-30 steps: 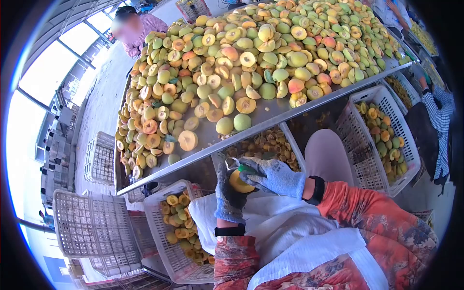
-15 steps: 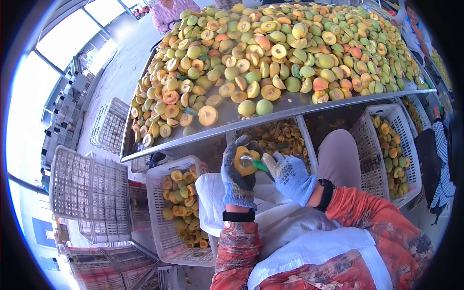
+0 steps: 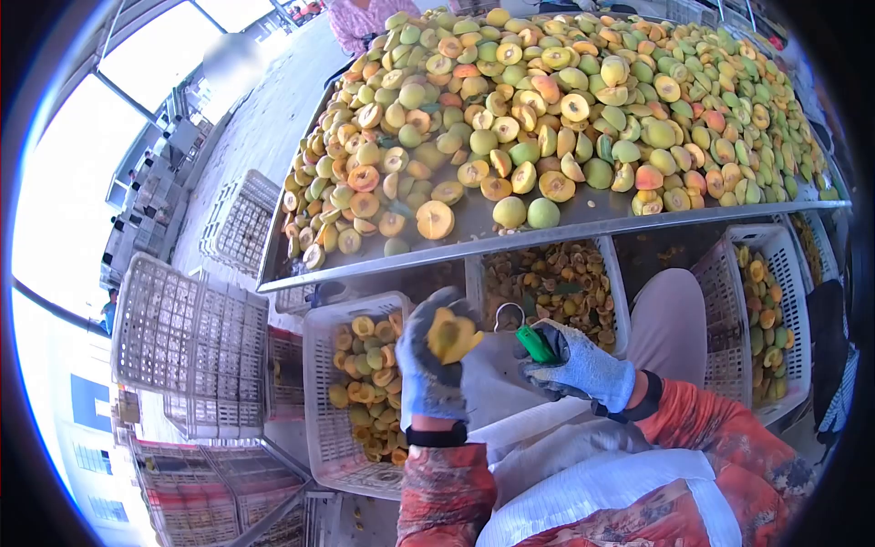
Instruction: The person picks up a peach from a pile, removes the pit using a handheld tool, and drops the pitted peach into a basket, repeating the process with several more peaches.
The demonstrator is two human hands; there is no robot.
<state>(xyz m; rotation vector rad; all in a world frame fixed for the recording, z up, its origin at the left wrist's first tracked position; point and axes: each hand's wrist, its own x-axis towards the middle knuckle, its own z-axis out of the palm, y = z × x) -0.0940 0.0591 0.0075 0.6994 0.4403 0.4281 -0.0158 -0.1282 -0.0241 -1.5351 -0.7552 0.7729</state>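
Note:
In a blue and grey glove, my left hand (image 3: 428, 360) is closed around a yellow peach half (image 3: 453, 335), its hollowed cut side facing up. My gloved right hand (image 3: 583, 365) grips the green handle of a pitting tool (image 3: 536, 345). The tool's thin metal loop points up and left, apart from the fruit. Both hands are over my lap, in front of the metal table. Below and left of my left hand, a white crate (image 3: 314, 401) holds many peach halves. Another crate (image 3: 618, 296), under the table edge, contains pits and brownish scraps.
Halved peaches (image 3: 510, 118) are heaped on the metal table (image 3: 583, 231), whose raised edge runs ahead of my hands. Stacked crates (image 3: 187, 337) stand at left, and another fruit-filled crate (image 3: 791, 310) at right. Across the table is a person in a pink patterned top (image 3: 365, 23).
My hands have drawn apart. The pitting tool's loop, earlier in the peach half, is now out of it to the right. My left hand has tilted the fruit. The whole view has shifted slightly.

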